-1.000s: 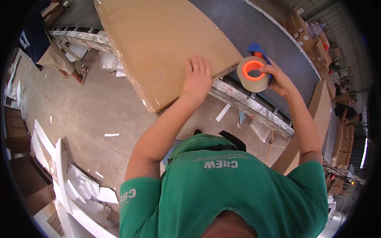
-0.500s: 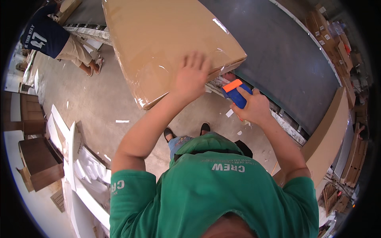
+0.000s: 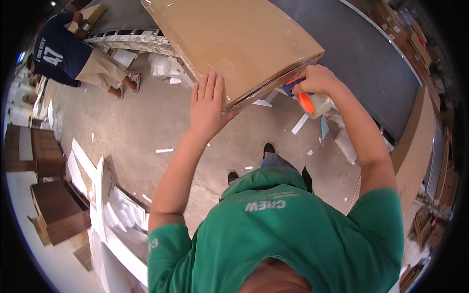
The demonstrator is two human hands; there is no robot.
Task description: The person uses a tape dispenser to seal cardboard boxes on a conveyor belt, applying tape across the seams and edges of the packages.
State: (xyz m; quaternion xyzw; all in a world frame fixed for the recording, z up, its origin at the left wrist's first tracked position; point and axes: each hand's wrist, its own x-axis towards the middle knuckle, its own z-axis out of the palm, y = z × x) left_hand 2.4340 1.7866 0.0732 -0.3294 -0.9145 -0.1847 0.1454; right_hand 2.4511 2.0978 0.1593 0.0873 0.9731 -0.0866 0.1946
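A large flat brown cardboard box [image 3: 239, 44], with shiny clear tape along its edges, lies on the dark conveyor belt [image 3: 361, 58]. My left hand [image 3: 209, 105] rests at the box's near left corner, fingers stretched out and thumb against the near side. Gripped in my right hand [image 3: 317, 80] is a blue and orange tape dispenser [image 3: 307, 102] carrying a roll of clear tape [image 3: 321, 104]. It is close against the near side of the box, by its right corner. My fingers and the box edge partly hide the dispenser's head.
A person in a dark shirt [image 3: 63, 51] stands at far left beside the conveyor. White scraps [image 3: 300, 124] litter the floor. White foam pieces [image 3: 122, 210] and brown cabinet-like units [image 3: 58, 205] are at left. A long cardboard panel [image 3: 415, 141] leans at right.
My left hand has shifted from the box's top to its near left corner. My right hand has brought the dispenser up to the near edge and turned it. The box sits farther away.
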